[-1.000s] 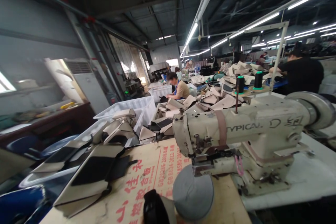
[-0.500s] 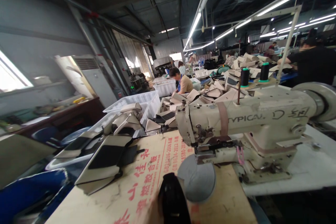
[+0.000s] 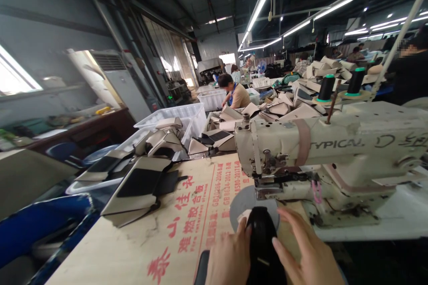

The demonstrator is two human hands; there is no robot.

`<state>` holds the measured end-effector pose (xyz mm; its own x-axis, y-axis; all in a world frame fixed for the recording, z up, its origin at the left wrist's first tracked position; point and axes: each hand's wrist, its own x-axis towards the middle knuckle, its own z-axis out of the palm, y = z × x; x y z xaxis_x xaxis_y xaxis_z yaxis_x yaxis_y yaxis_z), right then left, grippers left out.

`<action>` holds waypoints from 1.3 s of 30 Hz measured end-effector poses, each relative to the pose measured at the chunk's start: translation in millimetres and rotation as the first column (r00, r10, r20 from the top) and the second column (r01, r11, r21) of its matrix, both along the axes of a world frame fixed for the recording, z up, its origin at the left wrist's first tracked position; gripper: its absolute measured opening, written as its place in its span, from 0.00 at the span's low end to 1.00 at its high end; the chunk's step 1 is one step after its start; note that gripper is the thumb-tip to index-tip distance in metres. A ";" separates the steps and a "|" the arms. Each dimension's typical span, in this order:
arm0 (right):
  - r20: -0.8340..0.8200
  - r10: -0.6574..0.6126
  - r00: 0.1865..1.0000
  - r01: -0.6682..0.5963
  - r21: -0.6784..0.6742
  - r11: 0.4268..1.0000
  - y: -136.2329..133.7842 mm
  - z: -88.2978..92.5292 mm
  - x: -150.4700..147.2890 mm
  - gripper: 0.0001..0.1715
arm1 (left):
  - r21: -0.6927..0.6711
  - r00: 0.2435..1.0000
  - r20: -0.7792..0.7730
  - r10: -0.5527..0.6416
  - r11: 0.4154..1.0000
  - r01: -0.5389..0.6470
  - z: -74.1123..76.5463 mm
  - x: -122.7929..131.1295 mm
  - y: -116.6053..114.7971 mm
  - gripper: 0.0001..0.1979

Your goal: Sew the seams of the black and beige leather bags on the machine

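Note:
A glossy black elongated piece with a rounded top [image 3: 262, 245] stands up at the bottom centre, its lower end out of frame; I cannot tell what it is. My left hand [image 3: 230, 254] grips it from the left, fingers curled against its side. By those fingertips shows a small pale scrap [image 3: 245, 215]. On the other side my right hand [image 3: 309, 251] has thumb and fingers spread apart, the thumb tip close against the black piece. Just beyond both hands are a round grey plate [image 3: 238, 202] and the sewing machine's [image 3: 281, 142] narrow arm end.
A beige and black sewn cover [image 3: 137, 187] lies on the printed plywood board [image 3: 167, 240]. Behind it, white plastic bins [image 3: 194, 129] hold several similar pieces. Black thread spools [image 3: 326, 89] stand behind the machine. A co-worker [image 3: 239, 95] bends over farther back. A blue-lined container [image 3: 67, 213] is at left.
My right hand has come into view beside the black piece, and more of my left hand shows. The black piece has shifted right and up in view. The camera has turned slightly left.

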<state>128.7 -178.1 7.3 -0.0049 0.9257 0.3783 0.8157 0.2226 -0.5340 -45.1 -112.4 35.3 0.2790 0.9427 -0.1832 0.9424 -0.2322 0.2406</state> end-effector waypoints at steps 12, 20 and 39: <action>-0.081 0.092 0.993 -0.111 -0.283 0.953 38.3 -47.4 2.6 0.29 | -0.048 0.963 0.268 0.032 0.999 -0.020 -49.2 40.3 116.1 0.14; -0.144 0.067 0.987 -0.108 -0.302 0.947 40.1 -50.7 6.7 0.26 | 0.163 0.939 0.341 0.043 0.981 -0.104 -23.1 8.8 91.1 0.22; -0.381 0.376 0.844 -0.470 -0.189 0.863 79.5 -36.8 25.0 0.24 | 0.146 0.876 0.252 -0.411 0.911 0.386 -3.8 -15.0 59.8 0.17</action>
